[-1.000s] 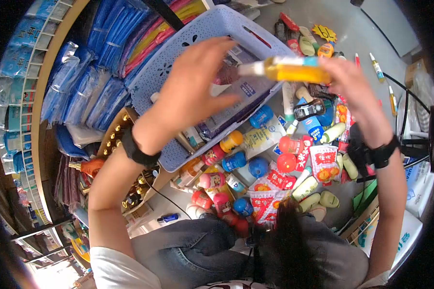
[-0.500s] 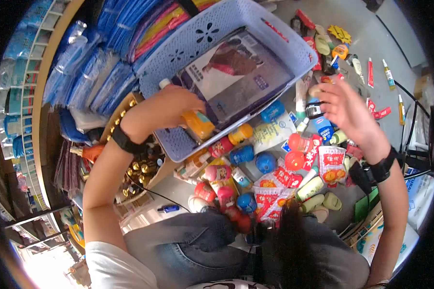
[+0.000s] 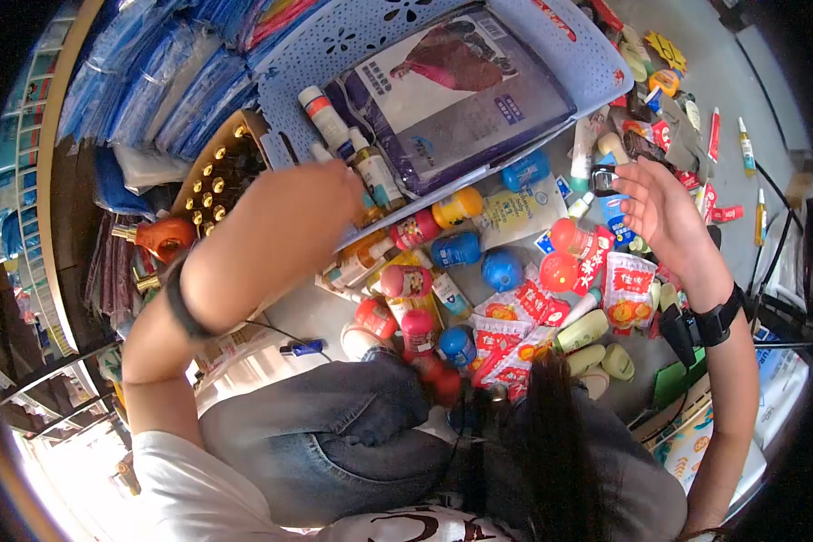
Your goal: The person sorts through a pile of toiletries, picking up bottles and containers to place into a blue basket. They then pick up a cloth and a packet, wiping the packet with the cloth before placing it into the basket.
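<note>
1. The fingers (image 3: 635, 187) of the right hand (image 3: 667, 217) are curling loosely, open, near a black bottle (image 3: 602, 180) at 10 o'clock.
2. The left hand (image 3: 291, 217) is hovering, blurred, at the basket's (image 3: 596, 68) 7 o'clock corner; its grip cannot be told.
3. Bottles (image 3: 377, 176) are lying inside, at the package's (image 3: 465, 113) 8 o'clock.
4. Packets (image 3: 629, 291) are lying at the basket's 5 o'clock.

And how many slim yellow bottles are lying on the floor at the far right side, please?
2: the upper bottle beside the red tube, the lower bottle beside the black cables. More may be hidden.
</note>
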`<state>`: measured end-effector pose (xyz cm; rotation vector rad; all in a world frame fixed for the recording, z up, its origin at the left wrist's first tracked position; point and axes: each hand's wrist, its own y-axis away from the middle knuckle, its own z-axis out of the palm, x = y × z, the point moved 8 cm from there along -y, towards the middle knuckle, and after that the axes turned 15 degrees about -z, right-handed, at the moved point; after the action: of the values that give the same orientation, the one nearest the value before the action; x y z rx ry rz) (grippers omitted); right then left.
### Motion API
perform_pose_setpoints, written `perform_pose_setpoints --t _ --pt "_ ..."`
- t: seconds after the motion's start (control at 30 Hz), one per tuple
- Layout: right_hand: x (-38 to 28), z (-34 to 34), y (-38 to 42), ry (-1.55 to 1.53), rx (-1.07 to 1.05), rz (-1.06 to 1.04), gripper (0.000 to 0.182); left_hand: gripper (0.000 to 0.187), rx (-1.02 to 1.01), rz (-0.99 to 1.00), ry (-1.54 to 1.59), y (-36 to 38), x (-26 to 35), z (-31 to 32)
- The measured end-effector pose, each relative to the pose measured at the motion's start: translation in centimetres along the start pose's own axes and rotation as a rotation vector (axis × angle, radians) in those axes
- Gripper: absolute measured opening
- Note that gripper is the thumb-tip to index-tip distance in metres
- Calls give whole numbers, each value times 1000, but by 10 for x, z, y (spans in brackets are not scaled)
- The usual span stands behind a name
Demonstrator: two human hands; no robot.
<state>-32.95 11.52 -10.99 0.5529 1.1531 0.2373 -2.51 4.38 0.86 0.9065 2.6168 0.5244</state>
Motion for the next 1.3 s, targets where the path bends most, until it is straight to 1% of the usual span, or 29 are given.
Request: perform_pose_setpoints --t 0.03,0.07,0.13,0.2,0.27,0.37,0.47,0.57,0.6,0.7,0.77,0.83,0.87,0.9,0.93,0.97,1.0,1.03,1.13,1.17,1.23,1.27,1.3 --pt "1 1 1 8 -9 5 31 15 -67 58 -26 18 17 -4" --pt "0 4 2 39 -10 1 34 16 -132 115 -52 36 33 -2" --pt "2 6 3 47 -21 -1 33 15 -219 138 -83 59 57 30" --pt "5 9 4 56 -42 -6 33 18 -563 67 -5 69 68 91" --pt "7 12 6 67 -72 -15 32 32 -548 131 111 68 70 131" --pt "16 17 9 77 -109 24 32 45 -14 -45 1 49 49 179" --pt "22 25 11 80 -138 42 31 50 -121 -115 -198 34 36 217" --pt "29 28 10 86 -145 61 31 50 138 149 -484 26 38 248" --pt "29 30 10 89 -161 61 29 50 165 250 -496 27 43 226" --pt "28 30 11 105 -196 20 28 42 -4 127 -416 23 35 239" --pt "26 25 13 101 -188 4 28 41 -168 -25 -128 25 31 214" --pt "27 18 15 105 -181 3 29 42 -346 -175 161 36 28 170" --pt "27 14 16 116 -159 -4 29 43 -217 12 100 38 36 133" --pt "28 11 17 114 -152 -7 29 44 -257 96 195 37 36 99" --pt "29 8 17 113 -145 -10 29 46 -307 178 289 36 35 64" --pt "29 6 18 116 -139 -12 29 48 -528 150 538 32 31 35" --pt "29 5 18 111 -128 -14 27 48 -523 39 578 23 19 -2" --pt "29 6 18 102 -131 -20 27 49 -512 -74 617 12 3 -24" --pt "28 9 18 104 -130 -44 28 47 -199 -265 700 -48 -66 -32" --pt "27 11 18 114 -128 -44 28 45 -109 -322 712 -71 -87 -24" --pt "24 14 18 135 -125 -52 28 42 -59 -453 717 -106 -120 13" --pt "26 14 17 133 -133 -57 28 41 -33 -506 604 -125 -140 48" --pt "26 17 18 119 -151 -50 28 41 -58 -541 514 -134 -146 65"
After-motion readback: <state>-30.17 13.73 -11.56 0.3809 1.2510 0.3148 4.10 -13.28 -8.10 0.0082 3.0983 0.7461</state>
